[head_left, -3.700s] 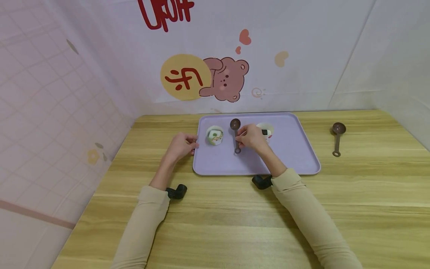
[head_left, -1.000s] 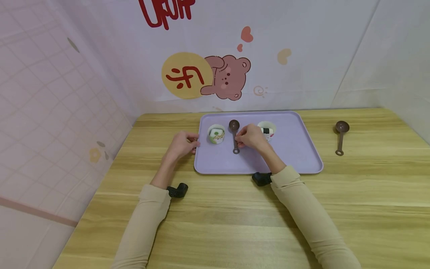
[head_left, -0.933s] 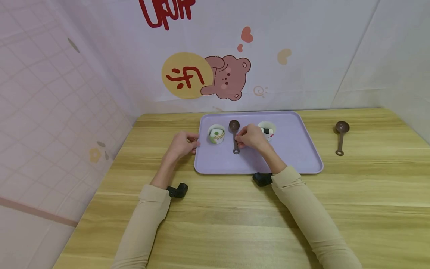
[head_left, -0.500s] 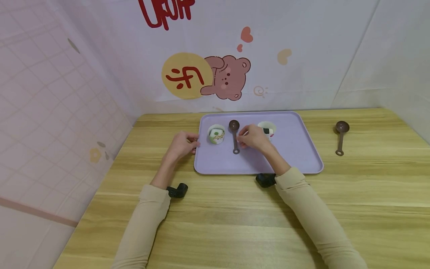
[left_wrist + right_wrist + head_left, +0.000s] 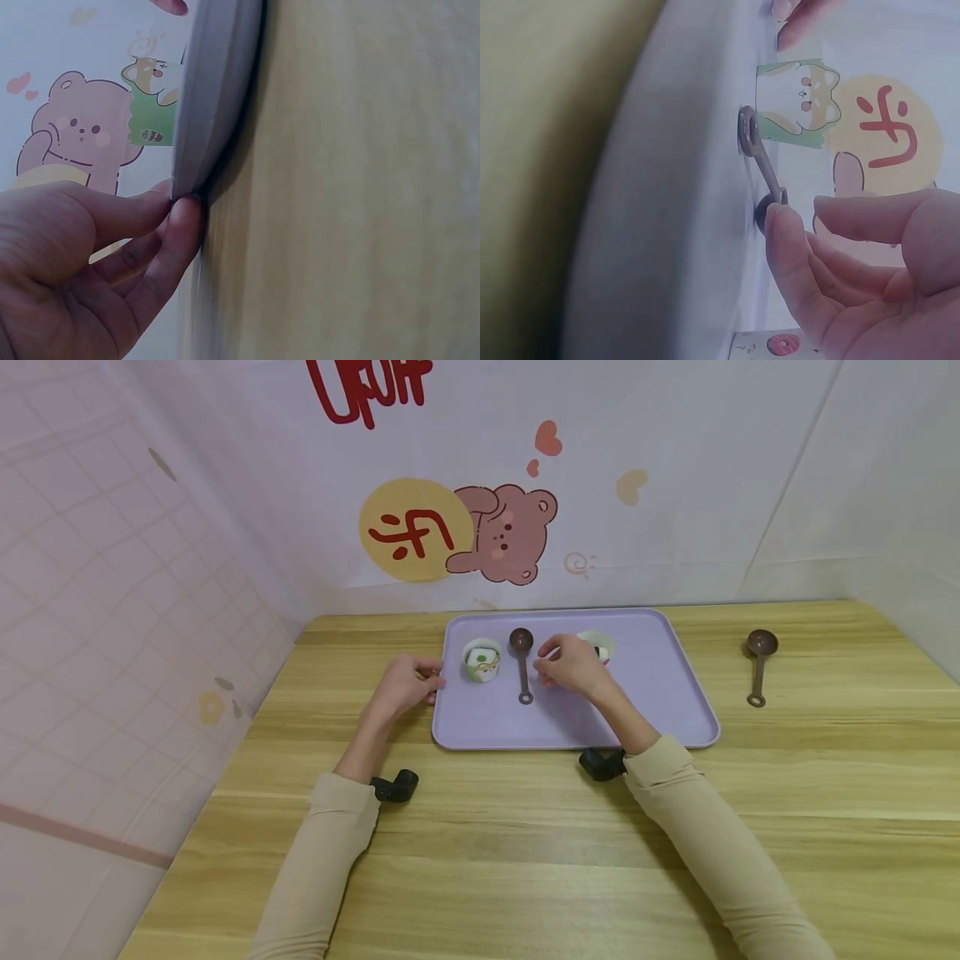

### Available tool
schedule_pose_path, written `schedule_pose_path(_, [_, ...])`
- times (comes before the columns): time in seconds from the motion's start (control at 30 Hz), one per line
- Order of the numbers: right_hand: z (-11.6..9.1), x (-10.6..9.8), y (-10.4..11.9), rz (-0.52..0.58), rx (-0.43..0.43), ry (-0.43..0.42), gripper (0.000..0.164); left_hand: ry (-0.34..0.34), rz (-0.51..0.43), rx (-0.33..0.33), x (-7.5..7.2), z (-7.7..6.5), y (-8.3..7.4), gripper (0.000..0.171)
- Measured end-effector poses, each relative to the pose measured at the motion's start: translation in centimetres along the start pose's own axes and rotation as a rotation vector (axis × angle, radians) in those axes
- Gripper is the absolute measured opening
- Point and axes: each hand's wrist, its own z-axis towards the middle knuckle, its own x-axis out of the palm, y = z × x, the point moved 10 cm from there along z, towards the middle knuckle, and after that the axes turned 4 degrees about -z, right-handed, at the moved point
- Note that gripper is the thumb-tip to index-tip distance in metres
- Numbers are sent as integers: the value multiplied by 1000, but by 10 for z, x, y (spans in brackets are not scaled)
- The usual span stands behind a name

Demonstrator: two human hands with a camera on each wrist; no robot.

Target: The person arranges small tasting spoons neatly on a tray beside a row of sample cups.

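Note:
On the lilac tray point(image 5: 648, 702) lies a brown measuring spoon point(image 5: 523, 670), bowl toward the back wall. My left hand point(image 5: 403, 685) pinches the tray's left rim, thumb above and fingers below in the left wrist view. Just right of the spoon's handle is my right hand point(image 5: 573, 667); its thumb and forefinger stand apart with nothing between them, and the spoon shows beyond the fingertip in the right wrist view. A small printed cup point(image 5: 482, 672) left of the spoon holds a white piece with a green dot. Another cup point(image 5: 597, 641) with a black-and-white piece is partly hidden behind my right hand.
A second brown measuring spoon point(image 5: 760, 662) lies on the wooden table point(image 5: 480, 860) right of the tray. Behind the table hangs a white cloth backdrop point(image 5: 675, 543) with a printed bear. A black wrist mount point(image 5: 397, 787) sits at each sleeve.
My right hand has let go of the spoon's handle and drawn slightly to the right, its thumb and forefinger parting. The spoon stays on the tray. My left hand keeps its place at the rim.

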Motion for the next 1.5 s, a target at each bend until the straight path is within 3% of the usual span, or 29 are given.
schedule_pose_path(0.8, [-15, -22, 14, -8, -85, -49, 28, -2, -5, 24, 0, 1, -1, 36])
schedule_pose_path(1.5, [-26, -31, 19, 8, -183, -35, 27, 1, -6, 14, 0, 0, -1, 36])
